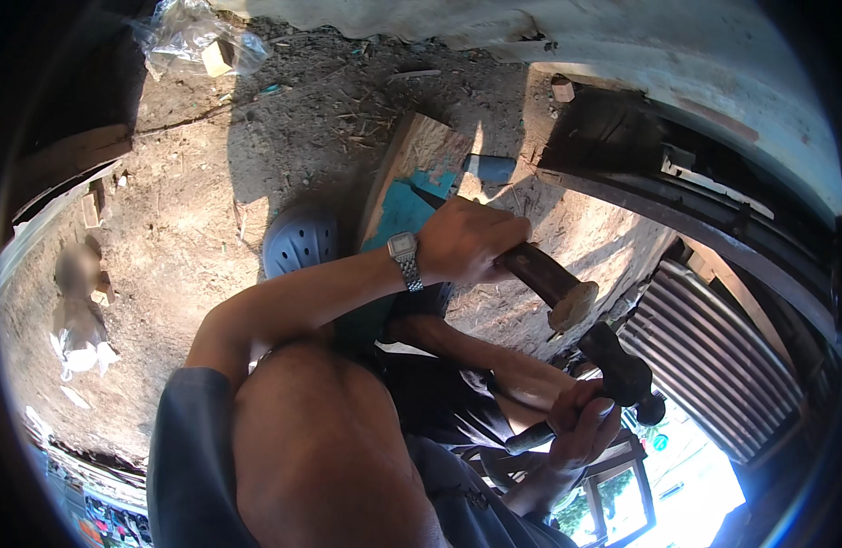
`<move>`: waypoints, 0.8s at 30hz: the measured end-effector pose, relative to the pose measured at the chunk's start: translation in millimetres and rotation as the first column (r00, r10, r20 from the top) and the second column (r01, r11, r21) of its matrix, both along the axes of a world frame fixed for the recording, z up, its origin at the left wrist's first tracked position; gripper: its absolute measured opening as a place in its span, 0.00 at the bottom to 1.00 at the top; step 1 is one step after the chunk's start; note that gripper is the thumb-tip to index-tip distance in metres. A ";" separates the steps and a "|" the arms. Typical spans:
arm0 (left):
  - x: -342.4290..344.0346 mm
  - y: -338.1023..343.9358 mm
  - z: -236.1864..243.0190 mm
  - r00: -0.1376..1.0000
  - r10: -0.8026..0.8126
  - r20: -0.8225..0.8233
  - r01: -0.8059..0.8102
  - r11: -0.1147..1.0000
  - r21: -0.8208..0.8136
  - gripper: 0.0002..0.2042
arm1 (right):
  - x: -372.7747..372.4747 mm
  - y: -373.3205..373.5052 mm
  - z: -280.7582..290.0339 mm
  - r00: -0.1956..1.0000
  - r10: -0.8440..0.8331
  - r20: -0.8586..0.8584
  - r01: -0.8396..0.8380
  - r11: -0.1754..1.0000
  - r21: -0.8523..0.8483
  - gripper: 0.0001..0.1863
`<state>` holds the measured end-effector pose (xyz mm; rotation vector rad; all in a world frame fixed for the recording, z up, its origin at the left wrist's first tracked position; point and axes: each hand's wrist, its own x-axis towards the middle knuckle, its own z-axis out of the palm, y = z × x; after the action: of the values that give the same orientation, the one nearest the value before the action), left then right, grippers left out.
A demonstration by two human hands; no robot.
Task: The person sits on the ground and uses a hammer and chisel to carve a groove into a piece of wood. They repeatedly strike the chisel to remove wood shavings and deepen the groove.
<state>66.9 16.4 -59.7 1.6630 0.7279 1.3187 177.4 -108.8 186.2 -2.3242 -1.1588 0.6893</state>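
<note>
Head view: the left hand [467, 242] is clamped around a chisel [549, 281] set on a plank [412, 173]; the right hand [581, 425] is wrapped around a hammer [622, 370] just below the chisel's splayed end. A glancing blow could strike the left knuckles.

The left hand [467, 242] sits just above centre, forearm rising from seven o'clock across a bare knee, a watch on the wrist, its grip closed tight with knuckles up. The right hand [581, 425] lies at four o'clock, its forearm slanting in from centre, fingers [596, 422] curled shut, palm facing up.
</note>
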 end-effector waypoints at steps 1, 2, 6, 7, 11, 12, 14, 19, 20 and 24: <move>0.8 0.1 -0.7 1.000 -0.003 0.007 0.003 1.000 -0.002 0.17 | -1.0 -0.5 1.4 0.999 0.002 0.032 -0.003 1.000 0.021 0.25; 0.2 1.0 -1.3 1.000 -0.005 0.013 0.006 1.000 -0.006 0.17 | -2.8 -0.1 3.5 0.998 0.004 0.066 -0.007 0.999 0.040 0.25; 1.5 2.5 -1.8 1.000 -0.014 0.014 0.015 0.999 -0.043 0.17 | -8.6 6.8 8.4 0.992 0.023 0.123 -0.039 0.992 0.123 0.25; 2.5 1.9 -4.4 0.999 -0.028 0.021 0.029 0.998 -0.054 0.17 | -9.1 13.8 10.9 0.997 0.038 0.063 -0.045 0.992 0.121 0.25; 4.1 0.6 -5.8 0.999 -0.048 0.008 0.049 0.997 -0.057 0.17 | 13.1 12.2 7.3 0.970 0.217 0.107 -0.207 0.974 -0.094 0.24; 3.6 1.4 -4.8 0.998 -0.059 0.013 0.060 0.996 -0.065 0.17 | 15.9 10.1 8.2 0.967 0.169 0.193 -0.160 0.985 -0.059 0.25; 2.0 3.1 -1.6 0.996 -0.081 0.025 0.082 0.993 -0.080 0.17 | 20.6 5.6 10.1 0.934 0.051 0.354 -0.062 0.998 0.021 0.26; 1.0 5.0 -3.9 0.998 -0.059 0.016 0.061 0.992 -0.108 0.17 | 7.0 44.5 59.4 0.961 -0.149 0.233 0.000 0.843 0.538 0.29; -1.5 4.7 -4.7 0.999 -0.053 0.012 0.054 0.992 -0.117 0.17 | -2.0 57.4 59.8 0.969 -0.158 0.191 0.001 0.772 0.635 0.29; -1.3 0.3 0.6 0.995 -0.094 -0.034 0.092 0.994 -0.058 0.17 | 0.0 33.2 -11.1 0.973 0.071 0.218 -0.104 0.984 0.145 0.25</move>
<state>65.6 16.8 -59.1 1.6590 0.6945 1.1950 177.4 -75.6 175.1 -2.2662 -1.3646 0.3703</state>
